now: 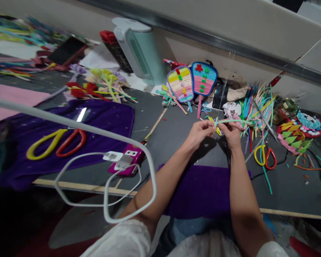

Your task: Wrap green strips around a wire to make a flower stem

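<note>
Above the table, my left hand [202,132] pinches one end of a mint-green pipe cleaner [237,120]. Close beside it, my right hand [231,134] has its fingers closed on the same strip, which stretches out to the right. A small yellow piece [218,131] shows between the two hands; what it belongs to is unclear. Beyond my hands stand two fan-shaped pipe-cleaner pieces, one striped yellow and white [180,84], the other blue-edged [204,80]. Right of my right hand lies a bundle of colourful pipe cleaners [259,107].
Scissors with yellow and red handles [265,157] lie at right; another pair [56,142] rests on purple cloth [107,114]. A white cable [152,178] loops at left near a magenta power strip [135,160]. A mint pitcher [141,53] and a phone [220,94] stand by the wall.
</note>
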The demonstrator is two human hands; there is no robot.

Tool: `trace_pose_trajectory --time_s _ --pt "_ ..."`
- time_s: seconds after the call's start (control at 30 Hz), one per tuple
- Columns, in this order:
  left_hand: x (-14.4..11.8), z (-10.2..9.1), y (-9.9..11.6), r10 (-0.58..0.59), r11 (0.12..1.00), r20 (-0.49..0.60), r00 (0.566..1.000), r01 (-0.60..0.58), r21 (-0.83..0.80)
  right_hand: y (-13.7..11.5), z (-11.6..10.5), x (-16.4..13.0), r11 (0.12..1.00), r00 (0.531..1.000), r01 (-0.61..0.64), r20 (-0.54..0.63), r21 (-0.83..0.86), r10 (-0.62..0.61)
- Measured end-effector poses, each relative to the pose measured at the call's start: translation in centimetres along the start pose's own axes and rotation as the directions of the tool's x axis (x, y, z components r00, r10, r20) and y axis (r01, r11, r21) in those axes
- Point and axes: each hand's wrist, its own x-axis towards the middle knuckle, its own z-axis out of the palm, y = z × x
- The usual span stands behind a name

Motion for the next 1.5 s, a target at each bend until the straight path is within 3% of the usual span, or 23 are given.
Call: trace_pose_trajectory --time_s 0.2,0.4,0.8,1.0,1.27,1.37,1.5 --pt "-0.01 -0.39 -0.13 -0.127 0.985 0.126 0.984 0.14 -0.096 0.47 -0.51 0.12 0.969 0.987 -0.149 0.083 0.195 0.135" --pt "0.14 -0.81 -0.55 -0.183 0.965 0.241 0.953 0.22 -0.14 0.5 -0.35 0.08 0.954 0.979 -0.175 0.144 0.243 0.143" --pt "0.08 -0.87 -0.21 -0.229 0.955 0.256 0.939 0.268 -0.128 0.41 -0.48 0.06 0.956 0.964 -0.208 0.207 0.206 0.165" --pt "-0.18 -0.59 0.16 -0.176 0.982 0.161 0.971 0.184 -0.039 0.61 -0.47 0.1 0.96 0.96 -0.224 0.205 0.165 0.189" --pt "-0.33 -0.13 0.11 0.047 0.984 0.077 0.996 -0.06 0.17 0.71 -0.37 0.13 0.964 0.966 -0.205 0.194 0.171 0.171" --pt "-0.33 -0.2 -0.31 0.166 0.921 0.04 0.985 -0.17 0.349 0.62 -0.28 0.12 0.967 0.969 -0.199 0.179 0.161 0.169" --pt "-0.68 -0.17 -0.26 0.298 0.745 0.023 0.954 -0.247 0.62 0.44 0.01 0.15 0.976 0.976 -0.175 0.154 0.128 0.154"
